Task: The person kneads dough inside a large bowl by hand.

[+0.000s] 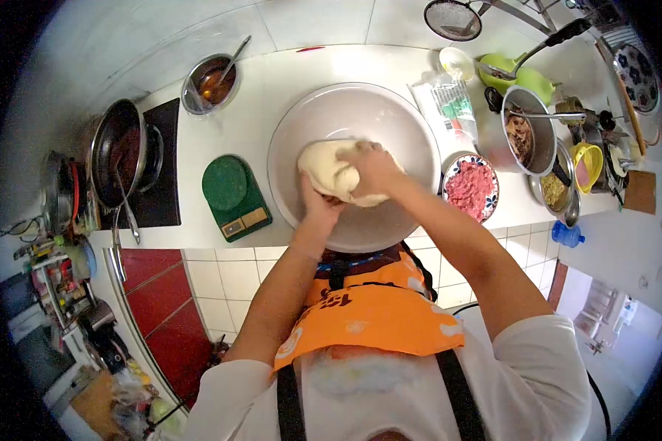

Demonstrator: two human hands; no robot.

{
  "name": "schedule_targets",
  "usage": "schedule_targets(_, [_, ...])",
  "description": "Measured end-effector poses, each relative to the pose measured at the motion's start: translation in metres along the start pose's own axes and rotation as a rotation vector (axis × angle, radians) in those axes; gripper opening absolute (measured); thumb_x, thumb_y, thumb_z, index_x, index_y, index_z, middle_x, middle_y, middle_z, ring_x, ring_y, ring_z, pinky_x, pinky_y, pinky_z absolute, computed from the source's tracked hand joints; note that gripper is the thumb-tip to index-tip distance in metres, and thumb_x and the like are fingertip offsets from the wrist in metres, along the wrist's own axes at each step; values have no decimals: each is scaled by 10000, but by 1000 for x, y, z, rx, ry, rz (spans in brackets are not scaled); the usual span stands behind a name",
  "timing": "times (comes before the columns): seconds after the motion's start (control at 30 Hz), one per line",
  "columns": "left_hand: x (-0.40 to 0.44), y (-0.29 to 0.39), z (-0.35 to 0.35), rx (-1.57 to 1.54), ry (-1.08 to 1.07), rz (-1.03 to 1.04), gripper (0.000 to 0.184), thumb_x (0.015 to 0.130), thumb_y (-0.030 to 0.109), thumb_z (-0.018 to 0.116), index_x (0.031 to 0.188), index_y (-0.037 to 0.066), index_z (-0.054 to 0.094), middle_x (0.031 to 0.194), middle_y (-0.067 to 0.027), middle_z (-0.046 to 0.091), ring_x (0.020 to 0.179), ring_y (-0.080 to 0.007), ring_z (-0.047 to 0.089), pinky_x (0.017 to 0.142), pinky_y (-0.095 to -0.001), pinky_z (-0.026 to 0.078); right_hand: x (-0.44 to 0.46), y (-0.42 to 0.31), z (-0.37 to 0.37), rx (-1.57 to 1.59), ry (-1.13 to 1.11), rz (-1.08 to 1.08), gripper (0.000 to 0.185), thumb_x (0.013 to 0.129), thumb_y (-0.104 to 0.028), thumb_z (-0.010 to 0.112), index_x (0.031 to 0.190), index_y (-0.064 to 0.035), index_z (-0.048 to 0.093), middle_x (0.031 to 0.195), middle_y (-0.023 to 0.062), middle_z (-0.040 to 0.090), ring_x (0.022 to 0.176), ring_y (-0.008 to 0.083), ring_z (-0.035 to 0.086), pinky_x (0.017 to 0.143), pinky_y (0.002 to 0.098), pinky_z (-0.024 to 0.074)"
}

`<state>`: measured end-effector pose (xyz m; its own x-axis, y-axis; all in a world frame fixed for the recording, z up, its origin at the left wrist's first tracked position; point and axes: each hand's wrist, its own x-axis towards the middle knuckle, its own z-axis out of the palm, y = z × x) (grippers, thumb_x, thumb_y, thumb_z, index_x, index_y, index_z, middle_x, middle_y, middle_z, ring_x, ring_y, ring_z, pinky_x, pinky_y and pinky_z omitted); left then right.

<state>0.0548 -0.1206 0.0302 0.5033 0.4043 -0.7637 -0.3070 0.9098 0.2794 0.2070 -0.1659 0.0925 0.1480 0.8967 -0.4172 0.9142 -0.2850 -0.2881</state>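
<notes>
A lump of pale dough (324, 163) lies in a large light basin (287, 125) on the counter, with a fold across its surface. My left hand (321, 202) is wrapped round the near left side of the dough, its fingertips tucked under the edge. On the right side, my right hand (374, 167) grips the dough from above with bent, slightly blurred fingers. Both hands are inside the basin's rim. To the basin's left sits a green scale (232, 195); to its right is a patterned plate of minced meat (471, 188).
A pan (118, 153) sits on the black cooktop (162, 162) at left. A metal bowl of sauce (212, 83) stands at back left. At right are a plastic packet (449, 106), a pot (518, 132), a green bowl (529, 77) and a yellow cup (587, 165).
</notes>
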Motion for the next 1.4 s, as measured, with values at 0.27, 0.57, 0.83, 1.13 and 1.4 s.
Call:
schedule_targets(0.27, [-15, 48, 59, 361, 60, 223, 742, 871, 663, 522, 1344, 93, 477, 1278, -87, 566, 1173, -247, 550, 988, -475, 432, 13, 44, -70, 967, -318, 202, 721, 667, -367, 779, 1280, -43, 579, 1113, 164, 676, 1023, 277, 665, 746, 371, 590])
schedule_targets(0.57, [30, -4, 61, 1991, -27, 994, 585, 957, 397, 484, 1442, 75, 418, 1487, -261, 319, 1397, -484, 219, 1126, -603, 201, -50, 41, 25, 1367, -152, 267, 889, 890, -456, 639, 1511, 11, 206, 1509, 275, 307, 1398, 352, 318, 1103, 421, 332])
schedule_targets(0.83, [30, -11, 55, 2241, 26, 1200, 612, 908, 355, 537, 1444, 85, 414, 1457, -243, 361, 1376, -458, 272, 1131, -583, 191, 47, 16, 57, 866, 594, 306, 582, 961, -339, 492, 1384, 55, 418, 1441, 264, 412, 1338, 427, 378, 1129, 440, 292])
schedule_targets(1.13, [82, 18, 37, 2041, -107, 1280, 561, 867, 296, 591, 1370, 75, 477, 1413, -198, 416, 1343, -428, 332, 1100, -548, 272, 80, 14, 60, 636, 741, 336, 536, 879, -344, 575, 1265, 26, 546, 1273, 204, 555, 1178, 375, 502, 1024, 464, 376])
schedule_targets(1.4, [71, 19, 45, 1880, -98, 1426, 580, 817, 242, 651, 1348, 68, 497, 1295, -191, 493, 1226, -391, 437, 1041, -511, 357, 85, 19, 52, 604, 754, 397, 512, 823, -478, 632, 1148, -83, 640, 1086, 133, 635, 1048, 378, 552, 915, 539, 425])
